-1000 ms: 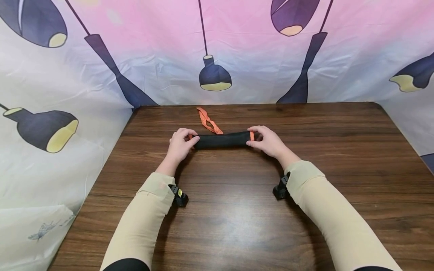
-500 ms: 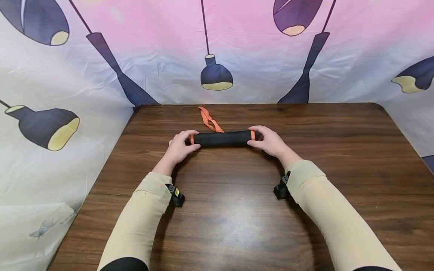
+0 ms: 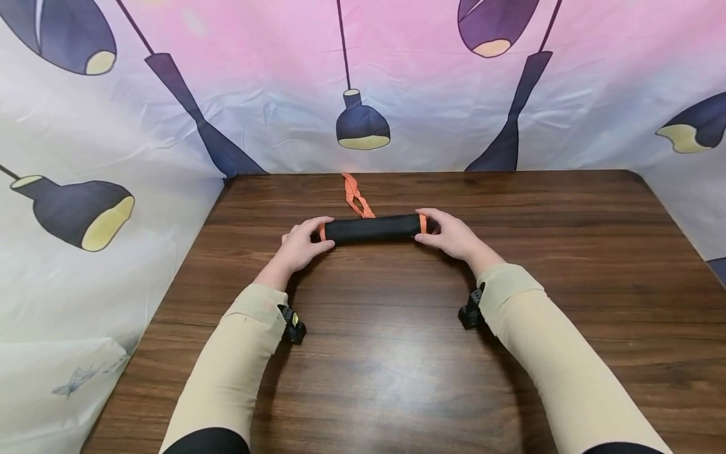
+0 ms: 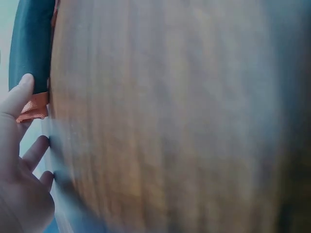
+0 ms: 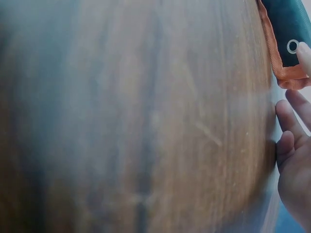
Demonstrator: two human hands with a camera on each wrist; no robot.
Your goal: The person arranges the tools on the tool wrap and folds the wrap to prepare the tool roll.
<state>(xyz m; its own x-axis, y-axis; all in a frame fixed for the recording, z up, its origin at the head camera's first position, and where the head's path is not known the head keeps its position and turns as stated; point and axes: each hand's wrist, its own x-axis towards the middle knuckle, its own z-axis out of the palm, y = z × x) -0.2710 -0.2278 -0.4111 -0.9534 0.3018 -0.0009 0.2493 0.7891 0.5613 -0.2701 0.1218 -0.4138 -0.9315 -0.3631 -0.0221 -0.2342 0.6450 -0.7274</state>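
A black fabric roll (image 3: 371,229) with orange edging lies crosswise near the back of the table, an orange strap (image 3: 356,197) trailing behind it. At its left end my left hand (image 3: 297,244) grips it, thumb in front and forefinger over the top. My right hand (image 3: 454,236) holds the right end in the same way. In the left wrist view my left thumb (image 4: 22,92) presses the black cloth just above the orange trim (image 4: 35,106). A metal eyelet (image 5: 292,46) shows beside my right thumb in the right wrist view. What is inside the roll is hidden.
The brown wood-grain table (image 3: 374,340) ends at a printed cloth backdrop (image 3: 283,126) behind the roll. More of this cloth hangs along the left side. A small black camera sits on each wrist (image 3: 293,325).
The roll has shifted slightly away from me, its right end a little farther. Its orange strap has swung rightward to the table's back edge. My left fingers have spread, uncovering the orange trim.
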